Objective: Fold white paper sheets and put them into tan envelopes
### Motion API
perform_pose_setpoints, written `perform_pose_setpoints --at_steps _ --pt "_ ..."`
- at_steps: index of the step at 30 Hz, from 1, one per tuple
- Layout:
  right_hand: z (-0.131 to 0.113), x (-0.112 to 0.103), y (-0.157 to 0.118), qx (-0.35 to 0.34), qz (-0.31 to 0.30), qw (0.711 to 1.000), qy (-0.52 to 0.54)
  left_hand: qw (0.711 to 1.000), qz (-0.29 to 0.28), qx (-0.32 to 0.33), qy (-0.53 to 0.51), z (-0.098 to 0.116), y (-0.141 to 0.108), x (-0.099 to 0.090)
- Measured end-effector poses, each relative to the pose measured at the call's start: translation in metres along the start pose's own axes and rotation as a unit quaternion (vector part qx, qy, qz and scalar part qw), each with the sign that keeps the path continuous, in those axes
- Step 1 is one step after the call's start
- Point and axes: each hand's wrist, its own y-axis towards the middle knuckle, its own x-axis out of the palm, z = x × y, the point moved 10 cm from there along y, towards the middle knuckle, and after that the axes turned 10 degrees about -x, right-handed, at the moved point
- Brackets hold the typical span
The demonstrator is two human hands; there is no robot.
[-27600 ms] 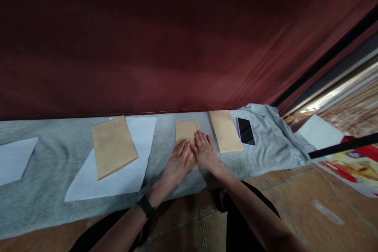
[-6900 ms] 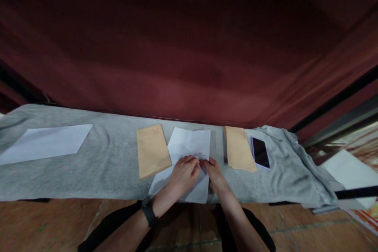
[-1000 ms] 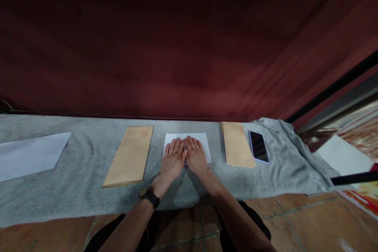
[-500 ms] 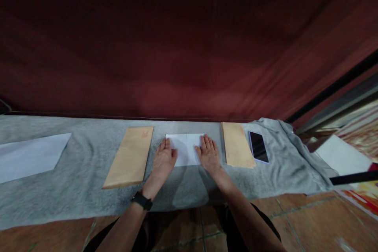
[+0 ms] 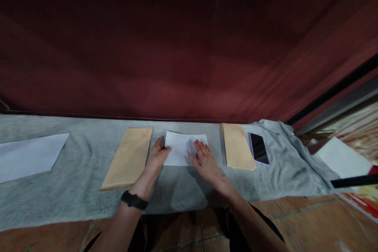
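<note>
A folded white sheet of paper (image 5: 179, 155) lies in front of me on a grey cloth, its upper left edge slightly raised. My left hand (image 5: 158, 154) is at the paper's left edge, thumb over it and fingers curled beside it, gripping that edge. Flat on the right part of the paper rests my right hand (image 5: 204, 160), fingers stretched out. A large brown envelope (image 5: 128, 157) lies left of my left hand. To the right of the paper is a stack of brown envelopes (image 5: 238, 147).
A phone (image 5: 259, 148) lies right of the envelope stack. White paper (image 5: 29, 155) is at the far left on the grey cloth (image 5: 82, 177). Behind the cloth rises a dark red surface (image 5: 183, 67). A black bar (image 5: 354, 180) is at the right, above tiled floor.
My left hand has shifted slightly left, from lying flat on the paper to its edge. My right hand has slid left and nearer to me. The paper's upper left edge has lifted.
</note>
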Motion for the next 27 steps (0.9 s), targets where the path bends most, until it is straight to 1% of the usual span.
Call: perform_pose_setpoints --at_steps 2,4,7,9,10,11,12,13,14,16,17,18,19,20,21,23,25,27 --pt "-0.021 0.002 0.001 -0.045 -0.025 0.998 0.023 0.998 -0.017 -0.022 -0.049 0.0 -0.005 0.001" --pt "-0.03 0.002 0.001 -0.054 -0.036 0.997 0.029 0.994 -0.038 -0.036 -0.093 0.003 -0.012 0.005" --pt "-0.025 -0.003 0.004 -0.026 -0.024 0.998 0.052 0.983 -0.092 -0.053 -0.151 0.008 -0.019 0.018" --pt "-0.014 -0.014 0.01 0.0 0.015 0.994 0.112 0.968 -0.141 -0.067 -0.195 0.012 -0.021 0.028" --pt "-0.007 -0.023 0.012 0.018 0.048 0.986 0.159 0.961 -0.154 -0.073 -0.217 0.014 -0.021 0.03" --pt "0.002 -0.032 0.015 0.039 0.087 0.972 0.216 0.957 -0.156 -0.076 -0.234 0.015 -0.02 0.03" --pt "0.011 -0.041 0.016 0.064 0.129 0.949 0.28 0.955 -0.148 -0.077 -0.245 0.016 -0.018 0.028" --pt "0.021 -0.048 0.017 0.091 0.167 0.918 0.348 0.957 -0.132 -0.074 -0.249 0.017 -0.016 0.025" --pt "0.03 -0.051 0.017 0.121 0.196 0.88 0.415 0.96 -0.114 -0.067 -0.246 0.018 -0.015 0.021" --pt "0.041 -0.048 0.014 0.18 0.228 0.796 0.531 0.967 -0.098 -0.034 -0.231 0.024 -0.017 0.018" --pt "0.044 -0.043 0.013 0.205 0.235 0.754 0.578 0.969 -0.107 -0.016 -0.222 0.029 -0.02 0.02" --pt "0.045 -0.037 0.011 0.228 0.237 0.716 0.616 0.969 -0.124 -0.002 -0.213 0.033 -0.025 0.024" --pt "0.044 -0.031 0.009 0.247 0.235 0.684 0.645 0.967 -0.147 0.006 -0.206 0.036 -0.029 0.029" --pt "0.042 -0.025 0.007 0.263 0.23 0.659 0.666 0.965 -0.172 0.007 -0.198 0.037 -0.034 0.035" --pt "0.04 -0.019 0.005 0.273 0.219 0.643 0.681 0.963 -0.194 0.004 -0.189 0.038 -0.038 0.04" --pt "0.034 -0.011 0.004 0.278 0.19 0.632 0.698 0.964 -0.218 -0.005 -0.152 0.035 -0.042 0.046" --pt "0.029 -0.006 0.002 0.278 0.168 0.63 0.706 0.974 -0.2 -0.009 -0.106 0.029 -0.038 0.044" --pt "0.029 -0.003 0.0 0.288 0.164 0.625 0.707 0.983 -0.168 -0.016 -0.074 0.02 -0.031 0.04"
